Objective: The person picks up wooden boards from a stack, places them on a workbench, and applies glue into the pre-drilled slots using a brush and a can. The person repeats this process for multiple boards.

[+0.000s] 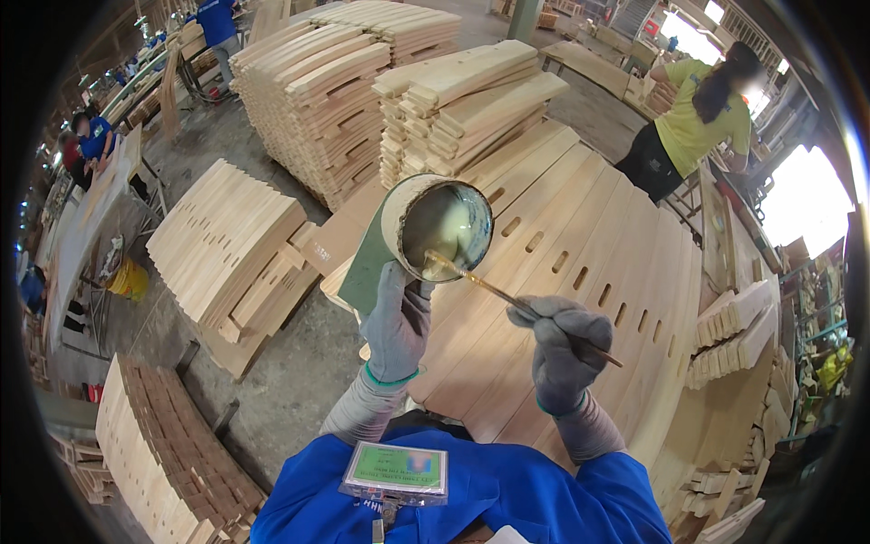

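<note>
My left hand [399, 319], in a grey glove, holds up a round pot [395, 216] by its lower side. Pale, creamy paste [453, 227] lies inside, and its rim is smeared. In my gloved right hand [569, 349] is a thin brush [492, 288], its handle slanting down to the right between closed fingers. The bristle end dips into the pot's mouth near the front rim. Beneath both hands, wooden boards with a row of oval slots [580, 276] lie side by side. A dark green panel [365, 263] shows just left of the pot.
Tall stacks of curved boards [317, 109] and flat boards [471, 100] stand beyond. More slotted boards [227, 240] are piled to the left, others [172, 453] at lower left. A person in a yellow shirt [693, 118] stands at far right. A yellow bucket [130, 280] sits at left.
</note>
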{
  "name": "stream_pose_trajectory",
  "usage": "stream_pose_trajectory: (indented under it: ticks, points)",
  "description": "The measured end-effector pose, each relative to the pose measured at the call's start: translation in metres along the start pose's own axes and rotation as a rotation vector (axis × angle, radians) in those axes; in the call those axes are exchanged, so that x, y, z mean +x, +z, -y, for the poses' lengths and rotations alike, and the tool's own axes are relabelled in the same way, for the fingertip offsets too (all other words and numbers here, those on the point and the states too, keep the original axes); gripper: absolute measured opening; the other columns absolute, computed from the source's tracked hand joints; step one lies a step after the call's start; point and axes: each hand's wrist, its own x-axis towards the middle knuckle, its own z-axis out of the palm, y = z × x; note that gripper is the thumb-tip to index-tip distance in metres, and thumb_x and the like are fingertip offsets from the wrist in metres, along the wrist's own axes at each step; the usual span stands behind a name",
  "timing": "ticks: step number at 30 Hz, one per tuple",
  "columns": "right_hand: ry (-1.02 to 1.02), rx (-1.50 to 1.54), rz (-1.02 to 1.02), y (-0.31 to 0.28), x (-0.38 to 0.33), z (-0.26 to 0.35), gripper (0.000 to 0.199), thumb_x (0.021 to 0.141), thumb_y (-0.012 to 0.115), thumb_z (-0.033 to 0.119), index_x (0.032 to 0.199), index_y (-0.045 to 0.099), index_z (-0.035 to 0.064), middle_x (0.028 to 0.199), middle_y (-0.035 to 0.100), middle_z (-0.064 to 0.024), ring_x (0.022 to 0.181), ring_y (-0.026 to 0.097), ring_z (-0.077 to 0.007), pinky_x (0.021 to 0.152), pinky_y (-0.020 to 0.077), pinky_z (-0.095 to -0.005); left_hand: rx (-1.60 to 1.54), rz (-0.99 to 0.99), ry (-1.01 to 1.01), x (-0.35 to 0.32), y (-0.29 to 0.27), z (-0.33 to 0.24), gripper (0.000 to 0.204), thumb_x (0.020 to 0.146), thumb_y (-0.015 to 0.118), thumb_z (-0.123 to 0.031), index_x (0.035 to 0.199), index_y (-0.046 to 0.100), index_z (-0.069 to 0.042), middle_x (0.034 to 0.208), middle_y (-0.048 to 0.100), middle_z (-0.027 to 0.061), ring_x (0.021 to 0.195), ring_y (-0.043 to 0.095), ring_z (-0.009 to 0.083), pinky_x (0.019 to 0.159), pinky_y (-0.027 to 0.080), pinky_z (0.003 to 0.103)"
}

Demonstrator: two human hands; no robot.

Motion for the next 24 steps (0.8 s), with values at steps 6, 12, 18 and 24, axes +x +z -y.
stream_pose_trajectory:
  ticks: [6,12,18,24]
  points:
    - [0.057,-0.125,0.054,0.003,0.000,-0.006,0.014,0.084,0.053,-0.013,0.091,0.049,-0.0022,0.095,0.061,-0.0221,0.088,0.065,-0.0307,0.077,0.0555,-0.0415,0.054,-0.131,0.057,0.012,-0.021,0.011,0.023,0.094,0.046,-0.004,0.116,0.054,-0.005,0.114,0.057,0.0043,0.104,0.058,0.0166,0.097,0.046,0.032]
    - [0.272,-0.083,-0.186,-0.014,0.047,-0.041,0.005,0.084,0.057,-0.006,0.085,0.053,-0.0028,0.088,0.063,-0.0171,0.084,0.065,-0.0239,0.074,0.0560,-0.0361,0.962,-0.186,0.159,0.013,-0.076,0.018,0.024,0.094,0.047,-0.005,0.117,0.052,-0.003,0.109,0.056,0.0045,0.097,0.059,0.0146,0.092,0.048,0.030]
    - [0.573,-0.406,-0.033,-0.119,0.177,-0.136,0.018,0.085,0.064,0.013,0.087,0.054,-0.0021,0.082,0.062,-0.0127,0.069,0.064,-0.0165,0.063,0.0565,-0.0259,0.460,-0.250,-0.334,-0.017,-0.074,0.031,0.025,0.095,0.047,-0.008,0.118,0.050,0.000,0.111,0.056,0.0066,0.102,0.057,0.0152,0.088,0.051,0.030]
    - [0.729,-0.537,0.149,-0.137,0.203,-0.204,0.028,0.081,0.069,0.022,0.084,0.055,-0.0018,0.073,0.061,-0.0094,0.061,0.063,-0.0144,0.055,0.0558,-0.0252,0.287,-0.314,-0.385,-0.015,-0.070,0.029,0.029,0.094,0.048,-0.008,0.121,0.048,0.002,0.113,0.056,0.0087,0.102,0.057,0.0168,0.088,0.052,0.032]
